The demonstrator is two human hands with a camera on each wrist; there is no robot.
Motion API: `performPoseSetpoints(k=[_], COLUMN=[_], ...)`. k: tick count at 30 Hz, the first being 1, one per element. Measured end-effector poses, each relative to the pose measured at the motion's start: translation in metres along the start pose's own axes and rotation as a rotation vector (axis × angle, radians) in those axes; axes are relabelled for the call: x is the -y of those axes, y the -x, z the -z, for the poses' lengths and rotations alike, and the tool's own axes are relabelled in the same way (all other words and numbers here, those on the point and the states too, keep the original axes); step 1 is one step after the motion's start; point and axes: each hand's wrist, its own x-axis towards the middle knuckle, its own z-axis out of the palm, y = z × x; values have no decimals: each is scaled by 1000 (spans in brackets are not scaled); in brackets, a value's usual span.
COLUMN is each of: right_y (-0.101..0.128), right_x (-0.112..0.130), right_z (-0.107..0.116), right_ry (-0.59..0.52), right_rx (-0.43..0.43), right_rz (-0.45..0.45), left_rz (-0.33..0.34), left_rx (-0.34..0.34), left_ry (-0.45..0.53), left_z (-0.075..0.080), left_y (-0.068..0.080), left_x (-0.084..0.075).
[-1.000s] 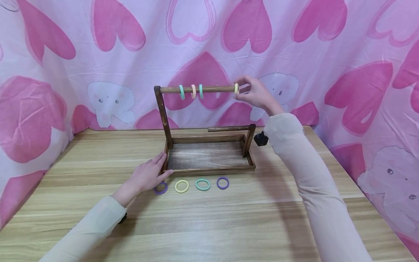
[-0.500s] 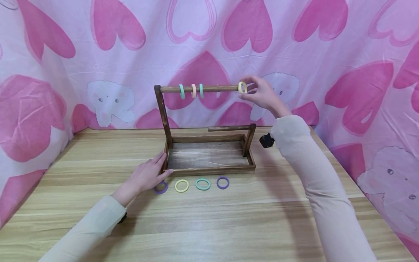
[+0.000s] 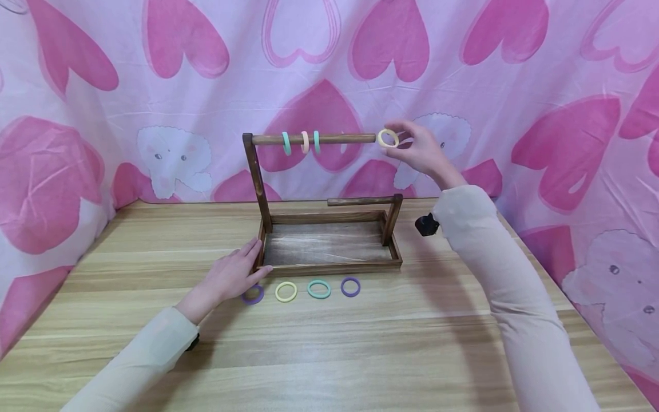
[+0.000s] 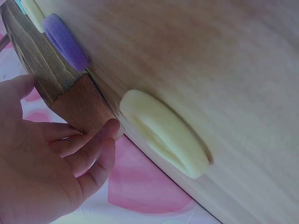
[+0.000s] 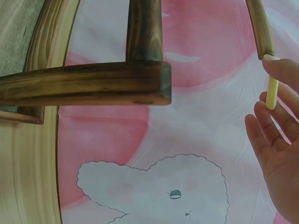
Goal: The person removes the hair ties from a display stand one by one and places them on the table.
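Note:
My right hand [image 3: 419,147] pinches a pale yellow hair tie [image 3: 380,139] between thumb and fingers, just beyond the free right end of the upper bar [image 3: 350,138]. In the right wrist view, this yellow tie [image 5: 272,95] appears edge-on, close to the bar's tip. Two mint ties [image 3: 286,143] and a peach tie [image 3: 305,142] hang towards the bar's left. The bar belongs to a dark wooden rack [image 3: 334,267] with a tray base. My left hand [image 3: 229,278] rests on the tray's left front corner, fingers fairly straight, thumb along the front.
Before the tray lie two purple ties [image 3: 350,287], a yellow tie [image 3: 286,292] and a mint tie [image 3: 319,289]. The left wrist view shows another yellow tie [image 4: 163,133] beside the left fingers. A lower bar [image 3: 360,201] points left. A patterned curtain [image 3: 319,34] hangs behind.
My right hand has drawn the yellow hair tie rightward off the end of the upper bar and turned it to face forward. The left hand has stayed in place.

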Motion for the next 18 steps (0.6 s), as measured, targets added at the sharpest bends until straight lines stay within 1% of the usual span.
performPoseSetpoints(k=[8, 18], right_y=[5, 17], right_x=[-6, -10], right_z=[1, -1], right_ry=[-10, 32], right_rx=[21, 56], right_rz=[5, 6], left_rz=[-4, 1], left_rx=[-3, 3], left_ry=[8, 9], left_z=[0, 0], left_y=[0, 1], left_x=[1, 1])
